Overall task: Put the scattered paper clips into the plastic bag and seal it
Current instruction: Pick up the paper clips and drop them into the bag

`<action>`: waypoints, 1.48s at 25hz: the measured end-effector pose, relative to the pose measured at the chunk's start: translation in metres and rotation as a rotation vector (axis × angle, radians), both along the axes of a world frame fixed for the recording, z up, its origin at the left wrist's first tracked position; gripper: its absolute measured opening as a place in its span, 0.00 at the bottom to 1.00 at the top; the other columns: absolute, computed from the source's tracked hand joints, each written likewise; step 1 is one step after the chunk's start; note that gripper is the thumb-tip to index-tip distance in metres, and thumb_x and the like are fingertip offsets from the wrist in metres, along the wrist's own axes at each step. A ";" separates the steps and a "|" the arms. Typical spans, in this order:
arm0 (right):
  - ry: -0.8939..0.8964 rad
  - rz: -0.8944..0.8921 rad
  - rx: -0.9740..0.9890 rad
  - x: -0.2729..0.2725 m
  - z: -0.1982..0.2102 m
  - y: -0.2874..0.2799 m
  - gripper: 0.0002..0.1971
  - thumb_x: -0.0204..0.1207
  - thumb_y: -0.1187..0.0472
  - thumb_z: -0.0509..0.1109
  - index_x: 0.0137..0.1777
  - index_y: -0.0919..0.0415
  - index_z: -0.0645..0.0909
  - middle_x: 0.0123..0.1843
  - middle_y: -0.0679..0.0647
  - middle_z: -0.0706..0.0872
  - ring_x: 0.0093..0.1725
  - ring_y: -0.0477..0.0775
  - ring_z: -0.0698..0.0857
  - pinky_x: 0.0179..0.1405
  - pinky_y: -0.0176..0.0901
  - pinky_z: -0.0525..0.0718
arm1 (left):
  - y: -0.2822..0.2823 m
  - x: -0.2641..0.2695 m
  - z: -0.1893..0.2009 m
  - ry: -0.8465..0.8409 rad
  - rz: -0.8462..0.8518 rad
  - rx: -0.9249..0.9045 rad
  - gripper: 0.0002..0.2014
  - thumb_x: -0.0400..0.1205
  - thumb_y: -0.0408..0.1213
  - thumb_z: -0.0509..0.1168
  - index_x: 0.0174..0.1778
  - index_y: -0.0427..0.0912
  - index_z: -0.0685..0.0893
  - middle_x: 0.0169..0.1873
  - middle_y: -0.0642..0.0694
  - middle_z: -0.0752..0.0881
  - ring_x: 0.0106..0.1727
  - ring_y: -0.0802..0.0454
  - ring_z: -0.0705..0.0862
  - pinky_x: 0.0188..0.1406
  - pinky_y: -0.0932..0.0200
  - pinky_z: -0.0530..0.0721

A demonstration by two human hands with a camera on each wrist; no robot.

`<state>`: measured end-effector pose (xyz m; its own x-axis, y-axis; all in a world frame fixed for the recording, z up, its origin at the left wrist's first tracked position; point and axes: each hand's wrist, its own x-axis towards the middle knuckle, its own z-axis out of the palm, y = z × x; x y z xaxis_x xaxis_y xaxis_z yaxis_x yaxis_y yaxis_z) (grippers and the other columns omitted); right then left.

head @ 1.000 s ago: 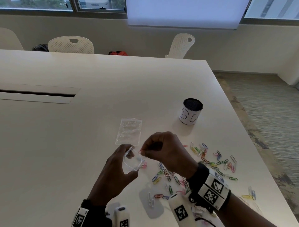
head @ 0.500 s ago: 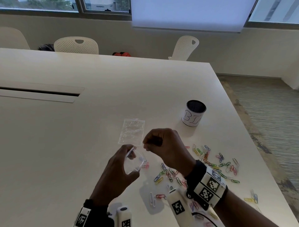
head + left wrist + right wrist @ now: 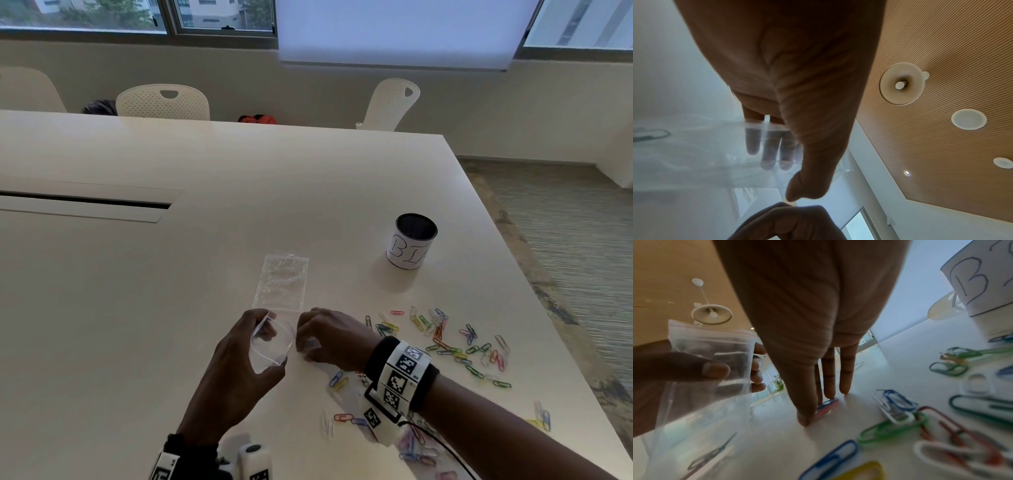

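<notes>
My left hand (image 3: 263, 330) holds a small clear plastic bag (image 3: 272, 347) just above the table, thumb in front and fingers behind, its mouth standing open. A dark paper clip (image 3: 713, 454) lies inside the bag. My right hand (image 3: 305, 346) is down on the table right beside the bag. Its thumb and fingertips (image 3: 829, 394) pinch a blue and a red paper clip (image 3: 827, 404) lying on the surface. Many coloured paper clips (image 3: 442, 339) are scattered over the table to the right and under my right forearm.
A second clear bag (image 3: 281, 282) lies flat just beyond my hands. A black cup with a white hand-lettered label (image 3: 411, 245) stands at the back right. The table edge (image 3: 534, 298) runs close to the right of the clips. White chairs stand at the far side.
My right hand has dropped from the bag's mouth down to the table beside the bag and now touches clips there. The left hand keeps holding the bag open.
</notes>
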<state>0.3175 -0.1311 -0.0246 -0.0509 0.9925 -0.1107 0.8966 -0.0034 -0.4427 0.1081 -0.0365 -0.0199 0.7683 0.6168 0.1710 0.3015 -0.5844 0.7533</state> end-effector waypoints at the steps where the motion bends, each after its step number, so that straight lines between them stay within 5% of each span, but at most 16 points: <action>1: 0.006 0.008 -0.001 0.002 0.000 -0.002 0.08 0.81 0.64 0.75 0.58 0.59 0.90 0.62 0.55 0.88 0.61 0.52 0.84 0.62 0.49 0.87 | 0.000 0.001 0.000 0.001 -0.005 -0.001 0.30 0.73 0.39 0.81 0.68 0.59 0.76 0.52 0.61 0.86 0.60 0.63 0.86 0.60 0.69 0.79; 11: -0.094 -0.173 -0.047 0.064 0.008 -0.051 0.03 0.81 0.61 0.75 0.53 0.56 0.89 0.58 0.50 0.87 0.53 0.47 0.87 0.54 0.49 0.91 | -0.003 0.017 0.001 0.012 -0.051 -0.023 0.31 0.74 0.36 0.81 0.69 0.59 0.76 0.52 0.62 0.86 0.63 0.61 0.86 0.62 0.74 0.75; 15: -0.105 -0.349 -0.004 0.077 0.012 -0.066 0.22 0.78 0.44 0.77 0.68 0.50 0.83 0.70 0.49 0.83 0.65 0.50 0.84 0.62 0.48 0.88 | -0.006 0.025 0.002 0.012 -0.086 -0.013 0.31 0.73 0.37 0.81 0.69 0.58 0.76 0.51 0.63 0.85 0.62 0.60 0.86 0.62 0.73 0.75; 19: -0.168 -0.381 -0.181 0.072 0.009 -0.072 0.42 0.68 0.31 0.77 0.81 0.45 0.72 0.76 0.48 0.75 0.74 0.52 0.75 0.65 0.50 0.82 | -0.010 0.033 0.003 0.022 -0.111 -0.005 0.31 0.73 0.37 0.81 0.70 0.57 0.76 0.51 0.65 0.85 0.61 0.61 0.85 0.62 0.75 0.75; 24: -0.098 -0.390 -0.072 0.063 0.001 -0.069 0.17 0.80 0.52 0.77 0.67 0.52 0.84 0.67 0.51 0.81 0.61 0.52 0.85 0.56 0.38 0.81 | -0.013 0.039 0.004 0.039 -0.135 -0.002 0.32 0.73 0.37 0.81 0.70 0.58 0.75 0.52 0.65 0.84 0.62 0.63 0.84 0.61 0.75 0.75; 30: -0.164 -0.342 -0.160 0.053 0.008 -0.074 0.29 0.77 0.44 0.77 0.77 0.46 0.77 0.72 0.50 0.78 0.68 0.53 0.79 0.67 0.49 0.84 | -0.013 0.040 0.004 0.048 -0.138 0.006 0.32 0.73 0.38 0.81 0.70 0.59 0.75 0.52 0.66 0.84 0.62 0.65 0.83 0.60 0.77 0.74; 37: -0.158 -0.349 -0.011 0.040 0.005 -0.083 0.10 0.88 0.64 0.65 0.60 0.56 0.87 0.60 0.52 0.85 0.55 0.49 0.85 0.57 0.43 0.87 | -0.015 0.043 0.001 0.039 -0.150 -0.002 0.32 0.73 0.38 0.81 0.70 0.59 0.75 0.52 0.64 0.84 0.62 0.62 0.84 0.61 0.74 0.75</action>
